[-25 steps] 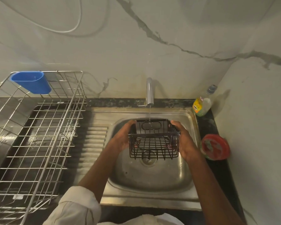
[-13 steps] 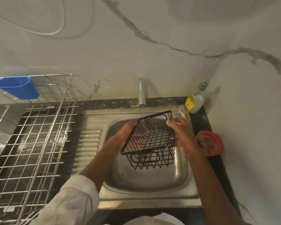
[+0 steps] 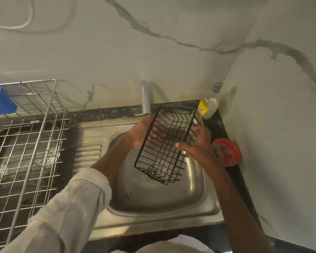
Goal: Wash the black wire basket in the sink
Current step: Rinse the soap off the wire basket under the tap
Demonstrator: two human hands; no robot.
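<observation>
Head view: we see one camera looking down at a steel sink point(image 3: 153, 212) set in a dark bench point(image 3: 232, 172).
Basket: we hold the black wire basket point(image 3: 167, 143) above the sink bowl, tilted steeply, its top end up near the tap point(image 3: 145, 99) and its lower end hanging over the drain point(image 3: 154, 169).
Left hand: our left hand point(image 3: 140, 134) is at the basket's left side, behind the wires; its fingers point(image 3: 156, 133) show through the mesh, spread along it, so we read them as lying against the basket rather than curled round it.
Right hand: our right hand point(image 3: 202, 148) grips the basket's right edge, thumb on the near side and fingers wrapped round the far wires.
Water: we cannot tell whether the tap is running.
Left of the sink: we see a steel wire dish rack point(image 3: 26, 143) on the drainboard, with a blue cup point(image 3: 0, 101) hooked at its far corner.
Right of the sink: a dish soap bottle point(image 3: 209, 108) stands on the bench by the wall, and a red round tub point(image 3: 226, 152) lies just beside our right wrist.
Sleeve: a pale sleeve point(image 3: 71, 207) covers our left forearm.
</observation>
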